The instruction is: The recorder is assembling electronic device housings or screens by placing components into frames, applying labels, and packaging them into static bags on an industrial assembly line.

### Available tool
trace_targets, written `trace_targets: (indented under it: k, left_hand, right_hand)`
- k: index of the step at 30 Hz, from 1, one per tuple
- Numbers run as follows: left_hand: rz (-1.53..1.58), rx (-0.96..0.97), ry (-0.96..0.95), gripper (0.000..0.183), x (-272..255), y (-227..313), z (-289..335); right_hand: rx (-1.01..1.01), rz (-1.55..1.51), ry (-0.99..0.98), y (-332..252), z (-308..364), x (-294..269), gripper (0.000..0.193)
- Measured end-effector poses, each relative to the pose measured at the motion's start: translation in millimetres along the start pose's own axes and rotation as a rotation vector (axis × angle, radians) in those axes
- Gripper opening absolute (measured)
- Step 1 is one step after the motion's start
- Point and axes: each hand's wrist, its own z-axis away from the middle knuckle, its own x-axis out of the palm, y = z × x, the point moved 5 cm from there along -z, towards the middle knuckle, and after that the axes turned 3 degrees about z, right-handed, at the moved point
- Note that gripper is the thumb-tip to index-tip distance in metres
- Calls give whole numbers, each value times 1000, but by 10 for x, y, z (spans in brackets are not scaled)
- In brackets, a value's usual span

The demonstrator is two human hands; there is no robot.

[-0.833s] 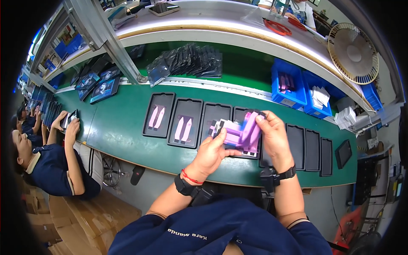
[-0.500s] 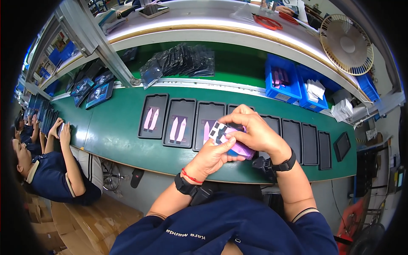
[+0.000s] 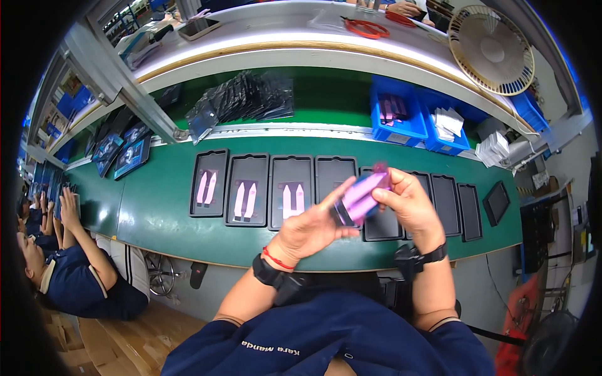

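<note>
My right hand (image 3: 411, 207) pinches a small stack of flat pink-purple strips in clear film (image 3: 365, 197), with a dark band at the lower end. The stack is tilted and slightly blurred. My left hand (image 3: 310, 230) is spread open at that lower end, thumb and fingers apart; whether it touches the film is hard to tell. Below the hands, black trays stand in a row. A pair of pink strips lies in the first tray (image 3: 213, 160), the second tray (image 3: 249, 167) and the third tray (image 3: 291, 169). The fourth tray (image 3: 335, 168) is partly covered by my hands.
Behind the trays stand a blue bin (image 3: 398, 133) of pink strips and a blue bin (image 3: 446, 148) of white packets. Black bags (image 3: 251, 97) are piled under the shelf. One tray (image 3: 496, 203) lies askew at right. A co-worker (image 3: 81, 269) sits at left.
My left hand has loosened from the stack and its fingers have spread. My right hand has turned the stack so the pink strips face up. The whole view has shifted slightly.
</note>
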Motion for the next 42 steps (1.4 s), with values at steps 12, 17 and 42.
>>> trace_targets:
  k: [12, 17, 42]
  left_hand:
    - [-267, -130, 373, 37, -121, -450, -339]
    - [-156, -116, 572, 29, -168, -358, -253]
    - [-249, 51, 653, 23, -81, -909, -1021]
  right_hand:
    - [76, 159, 201, 370, 138, -378, 14]
    - [134, 167, 246, 276, 163, -560, 11]
    - [-90, 683, 811, 251, 733, -1132, 21]
